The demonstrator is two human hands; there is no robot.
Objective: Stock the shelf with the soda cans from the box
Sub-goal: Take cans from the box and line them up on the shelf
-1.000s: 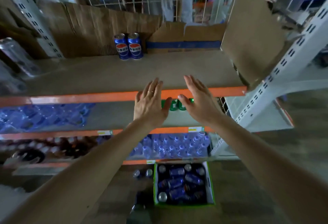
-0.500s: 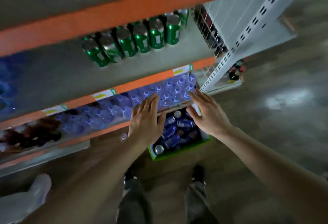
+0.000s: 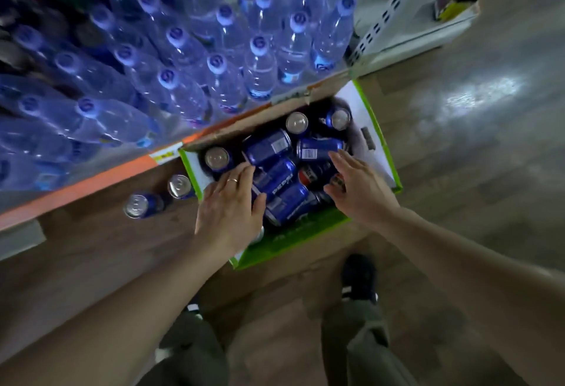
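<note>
We look straight down at a green-rimmed cardboard box (image 3: 379,141) on the wood floor (image 3: 91,263), its far edge tucked against the orange lip of the bottom shelf (image 3: 76,193). Blue soda cans (image 3: 269,147) fill the box, most lying on their sides, three standing upright along its 12 o'clock wall. Our left hand (image 3: 229,211) reaches in over the box's 8 o'clock corner, fingers spread and loosely straight, tips touching the lying cans, gripping none. Our right hand (image 3: 357,187) comes in from 4 o'clock, fingers likewise extended over the cans with nothing clasped; its thumb touches a can end below. A gap of lying cans separates the two hands. Outside the box at 9 o'clock, two upright cans (image 3: 137,205) stand on the floor just beside its left wall. Water bottles (image 3: 260,49) crowd the shelf from 10 to 12 o'clock, right to its edge. At 3 o'clock the floor lies open beyond the white upright (image 3: 388,15). Our shoes (image 3: 359,275) stand at 6 o'clock, near the box's front rim.
</note>
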